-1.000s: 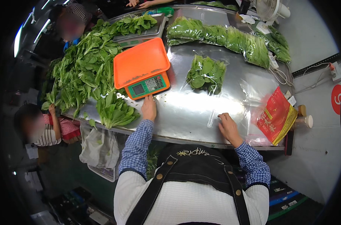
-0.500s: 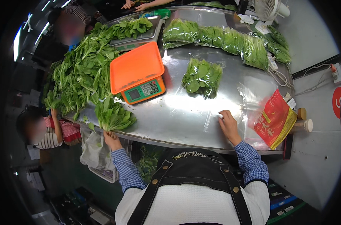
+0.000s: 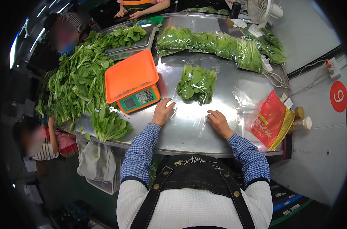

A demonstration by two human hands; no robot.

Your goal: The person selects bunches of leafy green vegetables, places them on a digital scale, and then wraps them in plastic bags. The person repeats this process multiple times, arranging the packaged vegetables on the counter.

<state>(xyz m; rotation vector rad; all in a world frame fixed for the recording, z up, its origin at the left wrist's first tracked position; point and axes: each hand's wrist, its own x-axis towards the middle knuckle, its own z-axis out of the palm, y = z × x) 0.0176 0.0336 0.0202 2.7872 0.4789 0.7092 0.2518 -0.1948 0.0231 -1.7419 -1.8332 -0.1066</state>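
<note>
While both my palms lie flat on the round stainless-steel table [image 3: 219, 76], I am pressing down a clear plastic bag [image 3: 190, 122] spread between them, empty as far as the glare lets me tell. My left hand [image 3: 163, 110] rests open on its left edge, fingers stretched, gripping nothing; my right hand [image 3: 218, 122] lies loosely curled on its right edge, also holding nothing. Just beyond the bag sits a filled clear bag of leafy greens [image 3: 196, 82], and beside my left hand stands an orange-topped electronic scale [image 3: 131, 80]. A loose bunch of greens [image 3: 108, 124] lies at the table's near-left rim, below the long heap of loose greens [image 3: 76, 84]. By my reckoning, this is the bag-readying step: opening its mouth would call for a pinch on one film layer, then a reach left for the bunch.
</note>
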